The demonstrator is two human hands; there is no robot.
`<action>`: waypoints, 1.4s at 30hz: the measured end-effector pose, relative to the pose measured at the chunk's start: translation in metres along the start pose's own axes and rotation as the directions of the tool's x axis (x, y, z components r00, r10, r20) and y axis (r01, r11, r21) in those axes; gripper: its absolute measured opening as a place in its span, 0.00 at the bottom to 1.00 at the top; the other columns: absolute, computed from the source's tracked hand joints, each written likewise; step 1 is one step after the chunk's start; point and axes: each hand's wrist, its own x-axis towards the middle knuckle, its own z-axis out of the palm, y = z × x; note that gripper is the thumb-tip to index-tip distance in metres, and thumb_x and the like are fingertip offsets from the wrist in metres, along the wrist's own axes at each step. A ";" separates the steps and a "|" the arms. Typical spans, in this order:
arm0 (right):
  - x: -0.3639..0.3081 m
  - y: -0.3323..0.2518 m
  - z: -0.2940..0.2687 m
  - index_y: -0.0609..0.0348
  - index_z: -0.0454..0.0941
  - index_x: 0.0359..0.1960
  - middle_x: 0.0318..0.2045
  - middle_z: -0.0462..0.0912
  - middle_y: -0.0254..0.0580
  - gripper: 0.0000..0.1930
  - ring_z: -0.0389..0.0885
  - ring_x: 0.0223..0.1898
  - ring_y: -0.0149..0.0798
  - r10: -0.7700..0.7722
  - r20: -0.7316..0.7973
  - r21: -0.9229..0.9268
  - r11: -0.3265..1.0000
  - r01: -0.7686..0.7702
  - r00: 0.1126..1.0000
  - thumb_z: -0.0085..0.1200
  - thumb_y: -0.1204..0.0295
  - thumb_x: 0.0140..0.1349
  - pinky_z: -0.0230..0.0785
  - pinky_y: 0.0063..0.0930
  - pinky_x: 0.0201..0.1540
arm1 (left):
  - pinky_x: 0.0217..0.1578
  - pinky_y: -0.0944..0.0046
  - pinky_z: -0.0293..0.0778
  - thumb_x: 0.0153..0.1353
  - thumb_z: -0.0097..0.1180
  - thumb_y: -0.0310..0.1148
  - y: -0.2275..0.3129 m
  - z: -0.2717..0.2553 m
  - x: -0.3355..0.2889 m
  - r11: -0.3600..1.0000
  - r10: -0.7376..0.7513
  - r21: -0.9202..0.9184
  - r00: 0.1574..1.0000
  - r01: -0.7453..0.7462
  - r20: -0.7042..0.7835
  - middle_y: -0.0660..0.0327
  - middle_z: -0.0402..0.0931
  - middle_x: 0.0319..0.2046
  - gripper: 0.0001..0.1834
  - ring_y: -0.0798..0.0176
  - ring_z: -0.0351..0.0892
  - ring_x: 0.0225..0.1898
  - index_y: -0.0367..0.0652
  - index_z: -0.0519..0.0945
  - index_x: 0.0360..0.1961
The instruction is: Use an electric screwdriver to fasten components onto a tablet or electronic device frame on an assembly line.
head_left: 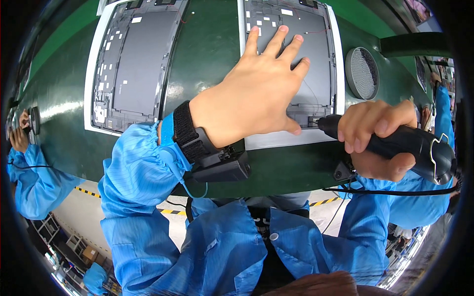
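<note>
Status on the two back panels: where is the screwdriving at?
Done: cannot tell; no driven screws are readable at this size. In hand: the left hand lies flat on the right panel, and the right hand holds the black electric screwdriver with its tip at that panel's lower edge. Left: the left panel lies untouched on the green belt.

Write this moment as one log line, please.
left hand: flat on right panel | right hand: holds electric screwdriver, tip at panel's lower edge | second panel: untouched
</note>
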 end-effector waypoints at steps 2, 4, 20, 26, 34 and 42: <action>0.001 -0.002 -0.002 0.60 0.66 0.42 0.24 0.75 0.40 0.31 0.75 0.23 0.35 -0.014 0.010 0.005 1.000 0.014 1.000 0.60 0.42 0.61 0.72 0.33 0.31 | 0.68 0.26 0.48 0.37 0.78 0.52 0.002 -0.001 0.002 1.000 0.011 0.002 1.000 -0.011 -0.028 0.34 0.62 0.66 0.50 0.31 0.56 0.71 0.31 0.75 0.59; 0.003 -0.002 -0.004 0.59 0.65 0.43 0.24 0.76 0.40 0.32 0.75 0.22 0.35 -0.068 0.026 0.042 0.997 0.067 0.997 0.59 0.41 0.62 0.72 0.33 0.30 | 0.67 0.40 0.58 0.42 0.76 0.47 0.009 -0.005 0.007 1.000 0.003 0.011 0.999 -0.002 -0.033 0.48 0.70 0.61 0.38 0.41 0.63 0.67 0.40 0.79 0.53; 0.009 -0.027 -0.015 0.53 0.68 0.42 0.25 0.76 0.35 0.27 0.78 0.23 0.29 -0.211 0.053 -0.031 0.977 0.213 0.976 0.53 0.40 0.65 0.74 0.23 0.29 | 0.40 0.60 0.65 0.51 0.68 0.35 0.026 0.006 0.016 0.910 0.102 -0.389 0.988 -0.141 -0.118 0.70 0.76 0.30 0.05 0.62 0.74 0.38 0.48 0.86 0.26; 0.010 -0.024 -0.015 0.52 0.67 0.42 0.25 0.76 0.33 0.27 0.78 0.23 0.29 -0.219 0.055 -0.014 0.975 0.220 0.974 0.54 0.40 0.64 0.73 0.22 0.30 | 0.40 0.59 0.66 0.49 0.70 0.35 0.024 0.008 0.012 0.895 0.050 -0.432 0.988 -0.108 -0.143 0.70 0.77 0.29 0.05 0.61 0.74 0.37 0.48 0.87 0.26; 0.010 -0.031 -0.017 0.52 0.67 0.41 0.24 0.76 0.34 0.26 0.78 0.23 0.29 -0.233 0.057 -0.047 0.971 0.236 0.971 0.56 0.42 0.63 0.73 0.22 0.30 | 0.40 0.57 0.68 0.47 0.72 0.35 0.024 0.008 0.015 0.892 0.008 -0.447 0.992 -0.063 -0.124 0.67 0.78 0.29 0.07 0.58 0.75 0.37 0.47 0.85 0.25; 0.011 -0.030 -0.016 0.52 0.67 0.41 0.25 0.77 0.34 0.26 0.77 0.23 0.29 -0.257 0.059 -0.027 0.965 0.259 0.964 0.56 0.42 0.63 0.73 0.22 0.30 | 0.38 0.56 0.72 0.45 0.74 0.31 0.027 0.014 0.018 0.829 -0.001 -0.551 0.987 -0.090 -0.162 0.64 0.79 0.29 0.08 0.55 0.76 0.36 0.43 0.85 0.25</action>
